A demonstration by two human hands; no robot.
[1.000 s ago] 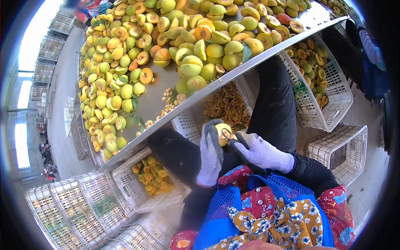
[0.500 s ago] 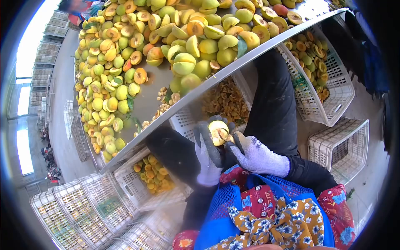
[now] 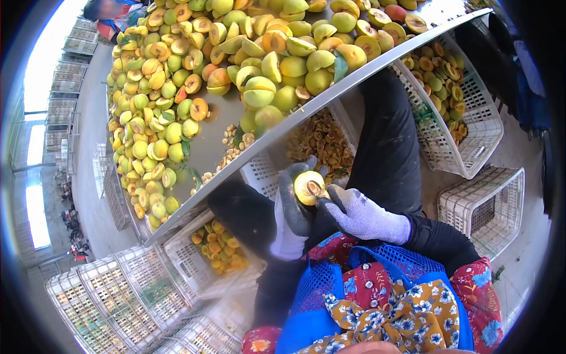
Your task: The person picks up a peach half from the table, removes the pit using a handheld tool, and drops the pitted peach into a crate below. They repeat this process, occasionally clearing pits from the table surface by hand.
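A pale yellow peach half (image 3: 309, 187) lies in my left hand (image 3: 292, 203), cut face up, with the grey-coated glove fingers wrapped round it. My right hand (image 3: 359, 215), in a matching lavender glove, is pinched at the fruit's right edge on a small pitting tool (image 3: 315, 189), whose dark curved end overlaps the middle of the cut face. Most of the tool is hidden by the fingers. Beneath both hands, between my knees, a white crate (image 3: 259, 176) holds brown pits and scraps (image 3: 321, 144).
Ahead, a metal table (image 3: 227, 112) carries heaped peaches (image 3: 259, 91), many halved, with loose pits near its raised edge. Crates of halves stand at right (image 3: 480, 141) and left (image 3: 183, 259). More crates lie at lower left (image 3: 112, 295) and right (image 3: 507, 206). A person (image 3: 115, 15) is across the table.
The peach half has turned slightly in my left hand, and the left fingers have curled closer round it. A dark curved shape now shows on its cut face. My right hand has barely shifted.
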